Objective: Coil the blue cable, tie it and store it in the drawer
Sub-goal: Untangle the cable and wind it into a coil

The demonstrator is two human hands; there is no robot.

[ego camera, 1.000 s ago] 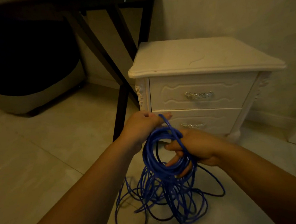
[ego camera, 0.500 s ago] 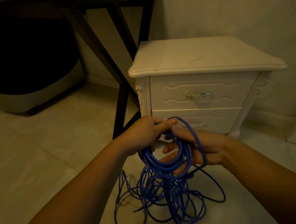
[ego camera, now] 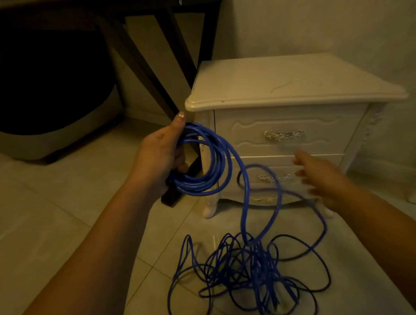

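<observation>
Above the tiled floor (ego camera: 58, 217), my left hand (ego camera: 160, 155) now grips a small coil of the blue cable (ego camera: 197, 190) alone, my right hand (ego camera: 324, 176) having let go and swung out, fingers spread, towards the shut drawers (ego camera: 284, 134); most cable remains heaped below, uncoiled

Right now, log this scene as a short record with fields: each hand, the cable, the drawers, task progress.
Left: the left hand grips several coiled loops of the blue cable, fingers curled round them.
Right: the right hand is open and blurred, holding nothing.
Uncoiled: most of the cable lies in a tangled heap on the floor.
Drawers: the upper drawer and lower drawer of the nightstand are shut.
Progress: coiling partly done; not tied, not stored.
</observation>
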